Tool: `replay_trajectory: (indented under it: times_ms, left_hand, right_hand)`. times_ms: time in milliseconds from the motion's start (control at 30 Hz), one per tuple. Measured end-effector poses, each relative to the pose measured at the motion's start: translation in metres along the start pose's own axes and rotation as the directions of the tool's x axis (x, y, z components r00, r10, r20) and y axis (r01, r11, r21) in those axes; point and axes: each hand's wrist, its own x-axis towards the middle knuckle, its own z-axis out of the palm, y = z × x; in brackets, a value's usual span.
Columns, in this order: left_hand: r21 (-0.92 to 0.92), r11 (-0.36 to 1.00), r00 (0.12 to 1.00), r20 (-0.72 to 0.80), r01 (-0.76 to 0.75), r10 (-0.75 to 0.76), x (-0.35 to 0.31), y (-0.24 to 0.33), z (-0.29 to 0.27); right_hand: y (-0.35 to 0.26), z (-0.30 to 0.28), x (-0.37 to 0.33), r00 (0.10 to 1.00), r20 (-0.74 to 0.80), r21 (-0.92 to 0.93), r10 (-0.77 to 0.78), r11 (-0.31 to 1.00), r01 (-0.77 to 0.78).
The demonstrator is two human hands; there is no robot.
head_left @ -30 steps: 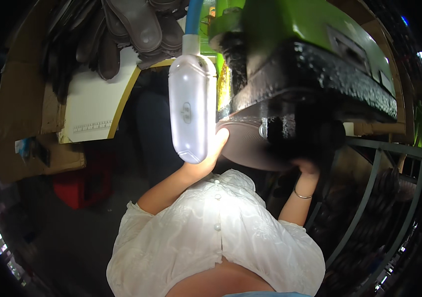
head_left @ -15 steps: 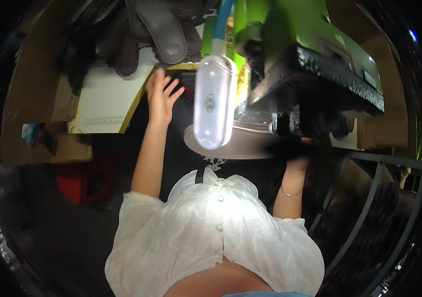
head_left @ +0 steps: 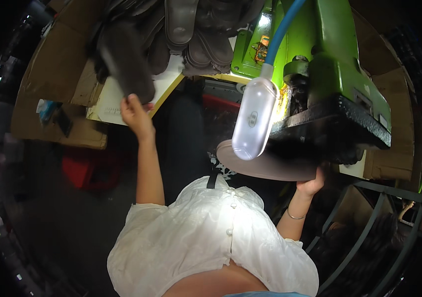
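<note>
My left hand [head_left: 137, 118] is closed round the near end of a dark shoe sole [head_left: 128, 67], blurred by motion, above the left of the white tabletop. At the right, my right hand [head_left: 311, 183] grips one end of a grey-brown sole [head_left: 265, 166]. That sole lies lengthwise in front of my body, beneath the black head of a green machine [head_left: 337, 54]. Shadow and the machine hide part of its far side. A heap of dark grey soles [head_left: 208, 47] covers the back of the table.
A lit, clear-cased lamp [head_left: 255, 116] on a blue stem hangs before the machine. Cardboard [head_left: 55, 64] stands at the left, over a red stool [head_left: 89, 168]. Grey metal rack bars [head_left: 352, 242] run at the lower right. The white tabletop [head_left: 117, 96] has a yellow edge.
My left hand, earlier spread and empty near the heap, has moved left and taken hold of a dark sole. My right hand and its sole have shifted slightly right and toward me in view.
</note>
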Motion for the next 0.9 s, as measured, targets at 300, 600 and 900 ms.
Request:
replay_trajectory:
  times_ms: [300,600,900]
  left_hand:
    - [0.389,0.868,0.949,-0.070,0.310,-0.308,-0.003,0.022,-0.022]
    - [0.203,0.978,0.489,0.859,-0.052,-0.152,-0.157,0.055,0.067]
    - [0.144,0.982,0.556,0.810,0.120,-0.187,-0.134,0.075,0.063]
  right_hand:
    - [0.006,0.011,0.004,0.999,-0.015,-0.007,-0.042,0.999,0.042]
    - [-0.037,0.038,0.032,0.969,-0.101,-0.212,-0.225,0.957,0.200]
    - [0.001,0.015,0.016,0.994,-0.097,0.209,0.039,0.978,-0.018]
